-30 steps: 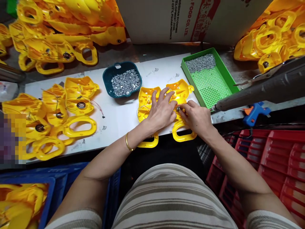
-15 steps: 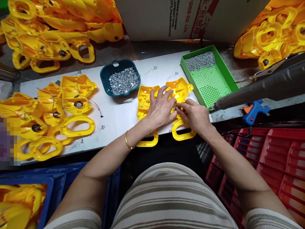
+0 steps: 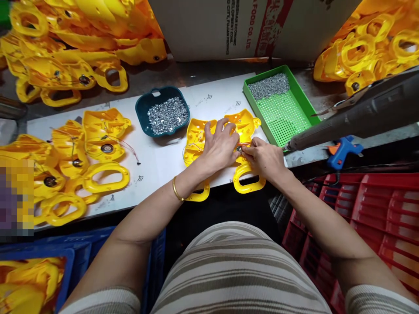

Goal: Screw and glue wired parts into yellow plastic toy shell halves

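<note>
Two yellow plastic shells with ring handles lie open side up before me. My left hand (image 3: 220,146) is spread across the gap between them, its fingers apart, over the left shell (image 3: 194,146) and the edge of the right shell (image 3: 244,126). My right hand (image 3: 266,159) is closed, thumb and index finger pressed at a small round metallic part (image 3: 239,149) in the right shell. Whether the fingertips grip that part or something smaller is hidden. Thin wires show in the left shell.
A dark teal tray (image 3: 141,114) and a green basket (image 3: 303,102) hold small metal pieces. More yellow shells (image 3: 106,131) lie left. A dark tool (image 3: 356,111) juts in from the right, near a blue glue gun (image 3: 343,152). A cardboard box (image 3: 209,26) stands behind.
The view has shifted slightly. My right index finger now points down onto the round part, where the thumb and finger were pinched just above it. My left hand stays over the shells.
</note>
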### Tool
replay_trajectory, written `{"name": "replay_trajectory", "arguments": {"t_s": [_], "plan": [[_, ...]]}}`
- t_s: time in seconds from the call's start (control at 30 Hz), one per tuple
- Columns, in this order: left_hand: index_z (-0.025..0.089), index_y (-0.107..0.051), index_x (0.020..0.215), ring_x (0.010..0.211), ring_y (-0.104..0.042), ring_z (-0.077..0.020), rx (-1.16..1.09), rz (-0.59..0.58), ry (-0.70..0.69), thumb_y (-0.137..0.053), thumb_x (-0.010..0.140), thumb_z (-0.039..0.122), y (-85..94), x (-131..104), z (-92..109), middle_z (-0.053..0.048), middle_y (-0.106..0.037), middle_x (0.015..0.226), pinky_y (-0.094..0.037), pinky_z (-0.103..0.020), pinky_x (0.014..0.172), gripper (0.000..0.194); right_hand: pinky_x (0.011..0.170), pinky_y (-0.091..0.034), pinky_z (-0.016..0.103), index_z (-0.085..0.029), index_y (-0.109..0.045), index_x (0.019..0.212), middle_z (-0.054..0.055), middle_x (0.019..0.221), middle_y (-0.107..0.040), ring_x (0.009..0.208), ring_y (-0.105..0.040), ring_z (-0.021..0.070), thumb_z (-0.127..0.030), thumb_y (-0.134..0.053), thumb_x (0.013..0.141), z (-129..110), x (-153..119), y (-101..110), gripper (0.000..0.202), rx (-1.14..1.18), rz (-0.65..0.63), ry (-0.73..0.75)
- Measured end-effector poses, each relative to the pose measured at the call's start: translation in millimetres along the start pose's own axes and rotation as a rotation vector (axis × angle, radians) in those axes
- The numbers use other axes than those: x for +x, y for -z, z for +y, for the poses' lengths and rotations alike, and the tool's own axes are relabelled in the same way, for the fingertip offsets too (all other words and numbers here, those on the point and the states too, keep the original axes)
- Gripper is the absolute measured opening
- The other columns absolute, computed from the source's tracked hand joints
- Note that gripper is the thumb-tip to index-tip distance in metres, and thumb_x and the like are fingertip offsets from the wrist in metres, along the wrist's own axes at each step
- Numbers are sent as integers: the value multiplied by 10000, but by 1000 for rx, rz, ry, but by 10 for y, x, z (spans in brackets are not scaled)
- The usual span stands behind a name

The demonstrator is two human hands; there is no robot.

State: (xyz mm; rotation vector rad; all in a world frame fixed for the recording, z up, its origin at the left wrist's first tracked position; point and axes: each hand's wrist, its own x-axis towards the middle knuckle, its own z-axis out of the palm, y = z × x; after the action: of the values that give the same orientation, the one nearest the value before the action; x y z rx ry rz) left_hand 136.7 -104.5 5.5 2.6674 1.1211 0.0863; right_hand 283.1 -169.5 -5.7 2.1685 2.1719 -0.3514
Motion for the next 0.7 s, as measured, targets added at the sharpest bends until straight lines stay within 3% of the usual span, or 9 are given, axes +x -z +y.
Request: {"name": "replay_trajectory", "arguments": {"t_s": [0.07,0.17,0.27,0.33,0.4,0.53,0.7], "plan": [[169,-674,977,1359,-337,-383,15,-3,-5,-635,824,235,18,8,14,-152,-551,1332,-212,-668,1093,171,502,-245,281,-243,-742,1038,41,924,-626,615,-509,127,-373,-458,972,41,-48,-63,319,85,83,62],[171,-687,953,1345,-349,-385,33,12,-16,-641,820,241,35,2,11,-150,-563,1315,-204,-675,1097,157,570,-391,248,-179,-702,1118,53,859,-624,663,-562,129,-291,-469,963,142,-250,-198,301,349,380,120],[179,-695,918,1358,-331,-382,41,12,-21,-653,802,215,40,-8,-28,-136,-556,1325,-166,-686,1109,128,623,-459,248,-138,-697,1069,50,777,-638,639,-574,134,-273,-478,957,245,-542,-337,280,505,656,-5],[184,-692,903,1366,-316,-379,46,14,-32,-660,793,210,36,-5,-59,-123,-544,1338,-145,-689,1114,118,633,-476,260,-140,-698,1048,41,746,-645,609,-570,138,-277,-503,944,291,-691,-414,260,503,666,-86],[186,-682,893,1373,-299,-376,46,17,-46,-671,782,211,29,5,-79,-108,-529,1356,-131,-696,1114,114,633,-486,263,-132,-679,1114,38,763,-655,582,-565,132,-279,-521,932,312,-747,-470,282,511,596,-123],[179,-665,881,1394,-269,-365,53,30,-60,-673,772,186,10,34,-72,-92,-515,1369,-98,-698,1124,110,635,-486,265,-144,-613,1255,46,844,-674,615,-585,138,-278,-538,920,297,-615,-493,369,495,529,-146],[194,-664,914,1395,-291,-359,41,86,-64,-669,789,194,24,8,-46,-95,-522,1374,-97,-689,1128,125,695,-488,301,-179,-727,980,77,896,-672,768,-632,188,-262,-531,914,281,-465,-408,223,470,508,-146]]}}
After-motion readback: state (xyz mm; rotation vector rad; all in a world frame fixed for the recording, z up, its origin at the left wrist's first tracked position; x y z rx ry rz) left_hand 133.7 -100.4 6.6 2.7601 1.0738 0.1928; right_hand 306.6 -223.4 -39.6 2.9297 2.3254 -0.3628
